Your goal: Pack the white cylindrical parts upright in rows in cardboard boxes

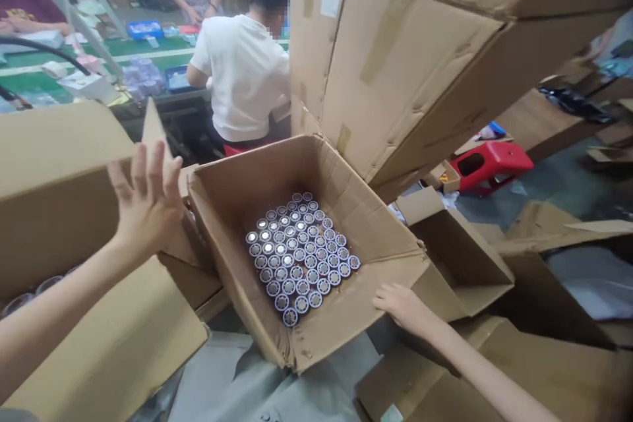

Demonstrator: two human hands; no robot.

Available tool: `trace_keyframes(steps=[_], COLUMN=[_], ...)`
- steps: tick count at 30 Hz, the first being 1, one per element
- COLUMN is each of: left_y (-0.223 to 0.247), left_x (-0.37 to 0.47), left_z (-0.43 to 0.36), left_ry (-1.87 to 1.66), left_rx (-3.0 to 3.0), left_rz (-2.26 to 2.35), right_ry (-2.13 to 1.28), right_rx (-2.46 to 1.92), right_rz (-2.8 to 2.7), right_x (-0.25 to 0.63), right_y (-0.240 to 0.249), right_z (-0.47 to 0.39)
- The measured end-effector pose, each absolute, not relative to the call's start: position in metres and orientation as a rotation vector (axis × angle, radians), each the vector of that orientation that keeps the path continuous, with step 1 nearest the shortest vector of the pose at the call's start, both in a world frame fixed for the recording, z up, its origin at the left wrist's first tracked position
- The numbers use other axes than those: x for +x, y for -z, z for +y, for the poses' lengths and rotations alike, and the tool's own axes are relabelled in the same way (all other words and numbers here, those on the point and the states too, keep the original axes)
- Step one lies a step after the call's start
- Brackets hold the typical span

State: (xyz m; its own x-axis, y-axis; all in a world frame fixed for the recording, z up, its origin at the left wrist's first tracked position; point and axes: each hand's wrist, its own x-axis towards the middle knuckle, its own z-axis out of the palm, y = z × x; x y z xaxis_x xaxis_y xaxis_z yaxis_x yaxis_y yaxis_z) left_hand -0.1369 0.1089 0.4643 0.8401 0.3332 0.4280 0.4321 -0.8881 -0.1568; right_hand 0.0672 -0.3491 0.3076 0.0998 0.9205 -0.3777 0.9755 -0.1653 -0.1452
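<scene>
An open cardboard box stands in the middle, tilted toward me. On its floor lie several round pieces with pale rims and metallic centres, packed in rows. My right hand grips the box's near right edge, its fingers bent over the rim. Up on the left, my left hand is raised with its fingers spread and holds nothing. It is beside a flap of a second open box, left of the middle box. More round pieces show inside that second box, partly behind my left forearm.
Stacked large cartons rise behind the middle box. A person in a white shirt sits at a green work table, with other people beyond. Smaller open boxes and a red stool are on the right.
</scene>
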Motion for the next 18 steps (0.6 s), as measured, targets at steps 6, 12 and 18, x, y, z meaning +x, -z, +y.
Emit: trace_keyframes(steps=[6,12,18], left_y=[-0.475,-0.440,-0.395], left_x=[-0.098,0.006,0.077], left_z=[0.092,0.098,0.167], left_ry=[0.249,-0.265,-0.213], left_rx=[-2.884,-2.940,-3.148], left_rz=[-0.343,-0.593,-0.459], right_ry=[0.572,0.437,0.225], right_rx=[2.208,2.452,3.005], right_rz=[2.004,1.875,1.323], right_x=[0.071,0.050,0.013], right_y=[-0.298,-0.295,-0.279], right_z=[-0.349,-0.351,-0.352])
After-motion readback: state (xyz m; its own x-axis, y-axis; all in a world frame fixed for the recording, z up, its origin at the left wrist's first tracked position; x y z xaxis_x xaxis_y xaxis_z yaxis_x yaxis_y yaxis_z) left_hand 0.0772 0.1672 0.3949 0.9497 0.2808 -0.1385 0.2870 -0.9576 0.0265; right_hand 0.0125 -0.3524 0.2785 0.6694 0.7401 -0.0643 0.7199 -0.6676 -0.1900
